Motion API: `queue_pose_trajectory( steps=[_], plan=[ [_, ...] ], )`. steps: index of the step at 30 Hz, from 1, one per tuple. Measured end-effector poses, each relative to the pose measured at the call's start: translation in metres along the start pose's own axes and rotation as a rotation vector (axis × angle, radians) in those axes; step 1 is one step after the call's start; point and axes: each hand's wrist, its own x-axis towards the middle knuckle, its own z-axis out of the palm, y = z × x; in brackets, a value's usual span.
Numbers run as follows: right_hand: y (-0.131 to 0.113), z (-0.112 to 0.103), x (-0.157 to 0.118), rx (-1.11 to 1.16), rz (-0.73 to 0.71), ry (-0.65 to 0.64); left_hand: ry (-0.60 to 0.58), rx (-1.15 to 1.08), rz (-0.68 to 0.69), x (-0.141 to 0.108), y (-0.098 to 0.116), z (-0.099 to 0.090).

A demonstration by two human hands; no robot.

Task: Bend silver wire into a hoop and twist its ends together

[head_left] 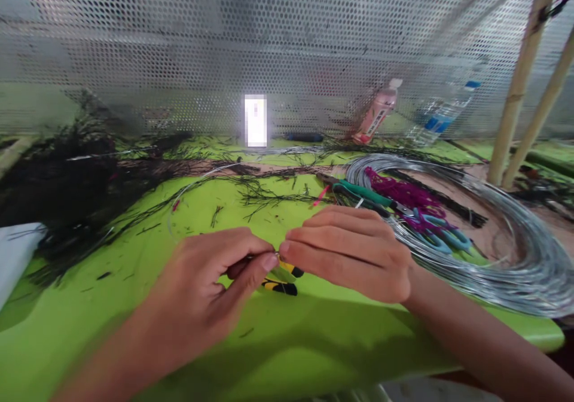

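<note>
Hands (210, 270) (352, 249) — left pinching something tiny (277, 256), right's hold hidden — meet above tabletop (287, 348) opening toward its near edge (540, 335), beside coiled wire (529, 267).

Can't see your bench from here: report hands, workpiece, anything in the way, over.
Left hand pinching small piece, mostly hidden. Right hand fingertips alongside, grip unclear. Yellow-black handles close beneath; wire coil farther right.

A silvery perforated panel (188, 37) spans ten to two o'clock behind the lime-green surface (278, 354); bamboo poles (518, 91) slant at two o'clock.
</note>
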Motion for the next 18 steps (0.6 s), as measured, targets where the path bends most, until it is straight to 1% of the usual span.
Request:
queue_pose_trajectory(
  steps=[2,5,9,12,13,15,18],
  plan=[
    [0.0,0.001,-0.003,-0.038,0.005,0.033,-0.016,-0.002,0.011,0.0,-0.001,0.001],
    [0.002,0.005,-0.005,-0.062,0.01,0.065,-0.01,-0.008,0.03,0.001,-0.002,0.003],
    [0.004,0.01,-0.004,0.004,0.031,0.092,0.019,0.012,0.034,0.001,-0.001,0.005],
    [0.005,0.013,-0.002,0.078,0.063,0.094,0.039,0.036,0.063,0.001,-0.003,0.006],
    [0.004,0.013,-0.001,0.104,0.093,0.079,0.054,0.063,0.085,0.0,-0.004,0.007],
    [0.002,0.011,0.002,0.171,0.203,0.036,0.106,0.172,0.157,-0.001,-0.007,0.01],
    [-0.003,0.006,0.006,0.353,0.466,-0.048,0.177,0.348,0.272,-0.003,-0.011,0.015]
  ],
)
